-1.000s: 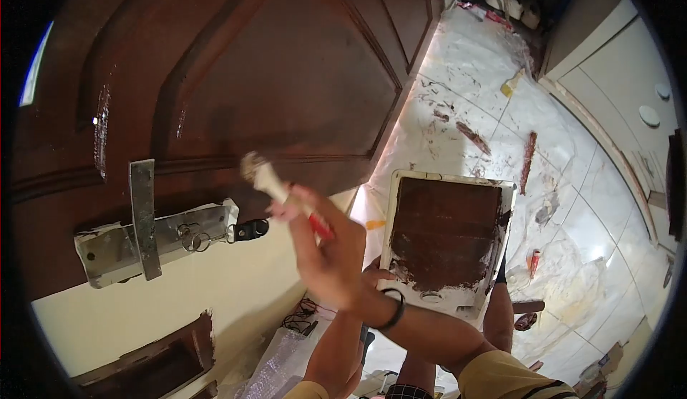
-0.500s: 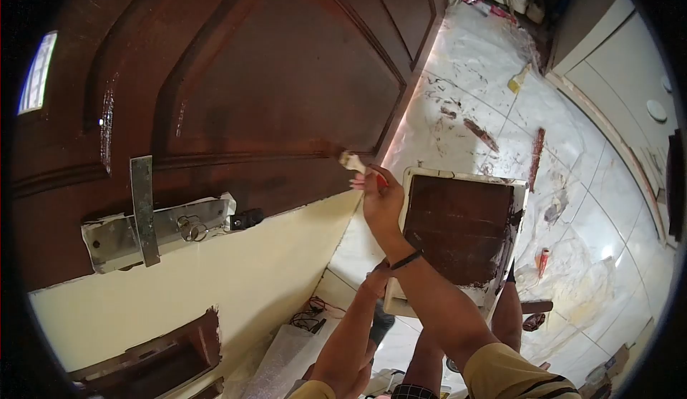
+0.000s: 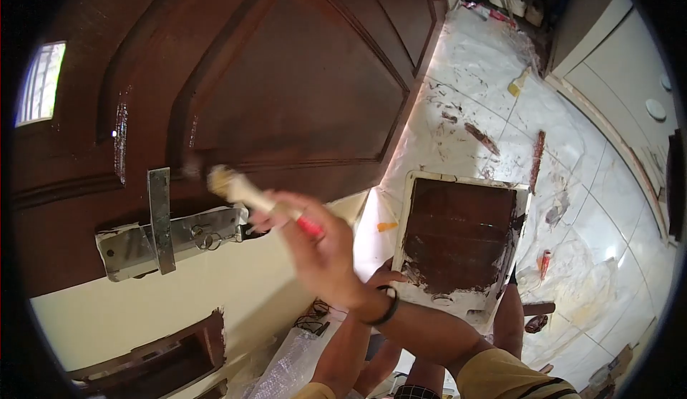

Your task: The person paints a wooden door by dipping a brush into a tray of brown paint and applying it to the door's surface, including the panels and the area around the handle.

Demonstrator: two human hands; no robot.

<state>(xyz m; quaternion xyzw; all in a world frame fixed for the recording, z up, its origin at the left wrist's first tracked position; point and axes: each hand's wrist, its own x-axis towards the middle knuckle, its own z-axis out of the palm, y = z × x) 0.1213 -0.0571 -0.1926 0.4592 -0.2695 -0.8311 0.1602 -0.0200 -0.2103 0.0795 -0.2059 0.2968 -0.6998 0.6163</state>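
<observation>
My right hand [image 3: 322, 252] is closed round the handle of a paintbrush [image 3: 250, 195], slightly blurred. Its brown-stained bristles point left, close to the lower moulding of a dark brown panelled door [image 3: 300, 77]. Below the brush, a metal lock plate [image 3: 129, 250] edged with torn pale covering is set in the door, with a ring of keys [image 3: 207, 241] and a flat metal strip [image 3: 162, 220] across it. My left hand [image 3: 386, 277], partly behind my right forearm, grips the left edge of a cream paint tray [image 3: 402, 231] coated inside with dark brown paint.
Plastic sheeting [image 3: 572, 270] covers the white tiled floor, spattered with brown flakes. Another brush [image 3: 519, 83] and a red tube-like item [image 3: 545, 263] lie there. A pale cabinet [image 3: 622, 77] stands at right. Shoes [image 3: 515, 2] sit at the far end. Cables [image 3: 313, 319] lie below.
My right hand has carried the paintbrush left along the door's lower moulding, toward the lock plate. My left hand stays at the tray's edge. The view has shifted slightly.
</observation>
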